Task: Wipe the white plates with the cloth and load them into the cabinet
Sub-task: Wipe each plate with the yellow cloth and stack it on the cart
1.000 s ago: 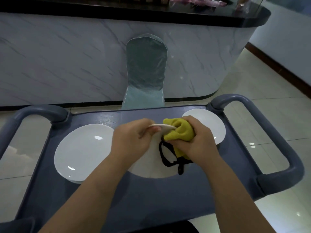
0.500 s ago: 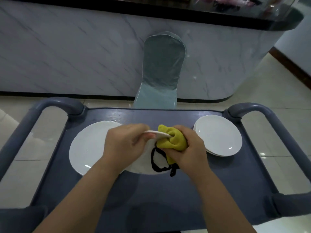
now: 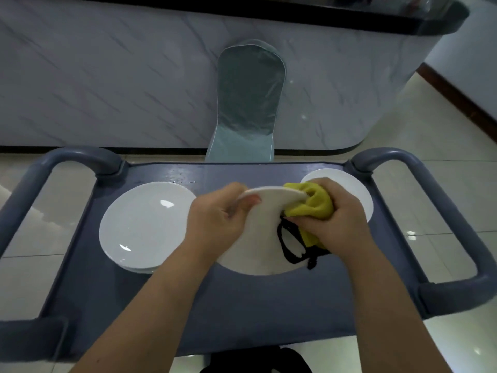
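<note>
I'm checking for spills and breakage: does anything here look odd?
Only a few droplets on the cart top, just behind the left plate stack. The plate in the left hand is tilted, but that is for wiping with the yellow cloth held by the right hand. No chips or cracks show.

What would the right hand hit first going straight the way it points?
The right hand, gripping the yellow cloth, points left at the held plate. The cloth sits on its rim, so that plate comes first. Beyond it, probably the left hand; depth unclear.
</note>
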`<state>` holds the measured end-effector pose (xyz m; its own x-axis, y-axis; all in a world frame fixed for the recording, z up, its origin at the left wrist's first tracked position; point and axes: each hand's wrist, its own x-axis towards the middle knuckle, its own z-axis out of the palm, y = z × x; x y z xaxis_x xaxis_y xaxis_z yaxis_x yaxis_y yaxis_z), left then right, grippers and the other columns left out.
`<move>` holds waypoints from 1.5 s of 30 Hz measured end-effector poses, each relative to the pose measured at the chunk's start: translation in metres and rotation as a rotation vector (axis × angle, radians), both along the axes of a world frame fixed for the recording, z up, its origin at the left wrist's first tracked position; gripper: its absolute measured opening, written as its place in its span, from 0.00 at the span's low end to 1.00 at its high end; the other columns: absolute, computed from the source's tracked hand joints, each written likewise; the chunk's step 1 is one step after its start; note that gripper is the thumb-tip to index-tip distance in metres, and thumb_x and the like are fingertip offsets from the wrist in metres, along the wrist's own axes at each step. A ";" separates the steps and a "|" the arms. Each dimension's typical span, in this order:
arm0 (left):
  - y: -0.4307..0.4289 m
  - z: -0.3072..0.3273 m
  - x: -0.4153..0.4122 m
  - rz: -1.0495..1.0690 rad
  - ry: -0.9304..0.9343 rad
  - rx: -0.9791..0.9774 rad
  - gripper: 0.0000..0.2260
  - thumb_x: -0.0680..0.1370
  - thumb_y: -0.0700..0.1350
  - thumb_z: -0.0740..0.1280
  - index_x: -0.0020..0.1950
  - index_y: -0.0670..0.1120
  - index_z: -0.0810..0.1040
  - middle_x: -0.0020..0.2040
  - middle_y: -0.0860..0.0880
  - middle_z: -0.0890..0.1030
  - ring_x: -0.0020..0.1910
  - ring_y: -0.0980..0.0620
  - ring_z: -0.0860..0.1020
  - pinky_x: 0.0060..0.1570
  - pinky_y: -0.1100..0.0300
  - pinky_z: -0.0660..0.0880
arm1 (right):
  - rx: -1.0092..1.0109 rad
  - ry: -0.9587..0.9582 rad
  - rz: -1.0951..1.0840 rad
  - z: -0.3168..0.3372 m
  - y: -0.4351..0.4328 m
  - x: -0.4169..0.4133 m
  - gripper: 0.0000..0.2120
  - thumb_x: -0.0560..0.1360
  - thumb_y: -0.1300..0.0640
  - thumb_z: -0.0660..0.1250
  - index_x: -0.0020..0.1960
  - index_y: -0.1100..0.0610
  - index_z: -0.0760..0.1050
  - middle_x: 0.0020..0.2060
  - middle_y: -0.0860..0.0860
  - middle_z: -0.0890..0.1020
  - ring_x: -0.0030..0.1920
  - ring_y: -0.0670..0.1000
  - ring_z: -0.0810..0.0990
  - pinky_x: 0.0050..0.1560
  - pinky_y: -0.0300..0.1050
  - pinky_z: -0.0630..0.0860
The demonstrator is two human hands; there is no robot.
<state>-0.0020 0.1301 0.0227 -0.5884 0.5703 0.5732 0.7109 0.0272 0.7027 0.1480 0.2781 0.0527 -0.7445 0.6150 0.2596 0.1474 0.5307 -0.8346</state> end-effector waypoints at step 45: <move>0.024 0.034 -0.038 0.085 -0.090 0.003 0.06 0.74 0.56 0.68 0.44 0.56 0.81 0.33 0.53 0.81 0.33 0.54 0.78 0.35 0.60 0.74 | -0.121 0.187 -0.062 0.000 0.018 -0.031 0.19 0.62 0.47 0.78 0.51 0.46 0.79 0.44 0.42 0.84 0.45 0.43 0.82 0.44 0.32 0.75</move>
